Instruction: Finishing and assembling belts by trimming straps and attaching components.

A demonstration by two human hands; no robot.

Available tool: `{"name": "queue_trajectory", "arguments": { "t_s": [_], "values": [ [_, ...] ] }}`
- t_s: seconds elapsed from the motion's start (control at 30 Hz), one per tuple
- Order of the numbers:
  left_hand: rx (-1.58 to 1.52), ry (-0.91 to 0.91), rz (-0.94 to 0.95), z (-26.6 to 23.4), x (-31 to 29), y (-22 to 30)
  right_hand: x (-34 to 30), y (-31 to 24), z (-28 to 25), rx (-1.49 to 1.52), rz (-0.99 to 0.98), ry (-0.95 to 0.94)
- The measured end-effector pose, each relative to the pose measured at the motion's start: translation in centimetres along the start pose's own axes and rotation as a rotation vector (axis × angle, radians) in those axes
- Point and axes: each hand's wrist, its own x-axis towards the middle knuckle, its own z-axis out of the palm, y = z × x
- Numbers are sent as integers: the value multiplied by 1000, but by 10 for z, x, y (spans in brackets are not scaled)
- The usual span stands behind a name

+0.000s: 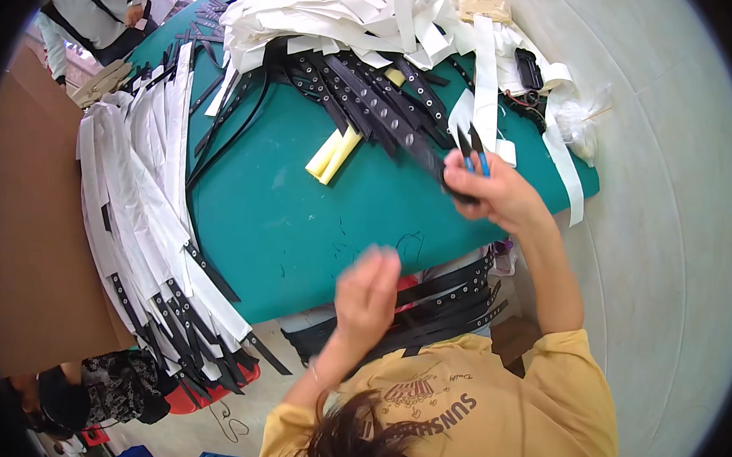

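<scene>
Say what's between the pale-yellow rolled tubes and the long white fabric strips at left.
Head view: green tabletop, then narrow black straps beside the white strips.

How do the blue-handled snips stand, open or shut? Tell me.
Open: the snips in the right hand show their dark blades spread apart.

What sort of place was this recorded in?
Probably a sewing or strap-making workshop: white strips and eyeleted black straps heaped on a green table, and blue-handled snips in the right hand.

Dk. lettering [461, 414], lg. & sm., on yel. shirt [538, 432]
</scene>
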Motion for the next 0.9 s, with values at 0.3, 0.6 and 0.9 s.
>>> {"name": "queue_trajectory", "arguments": {
  "t_s": [0.3, 0.6, 0.9],
  "values": [
    [-1318, -218, -822, -3, 108, -1, -33, 1, 40, 135, -254, -48],
    [-1490, -123, -834, -42, 86, 21, -34, 85, 58, 5, -249, -95],
    [-2045, 166, -921, -142, 27, -25, -32, 85, 7, -1074, -920, 410]
  ]
}}
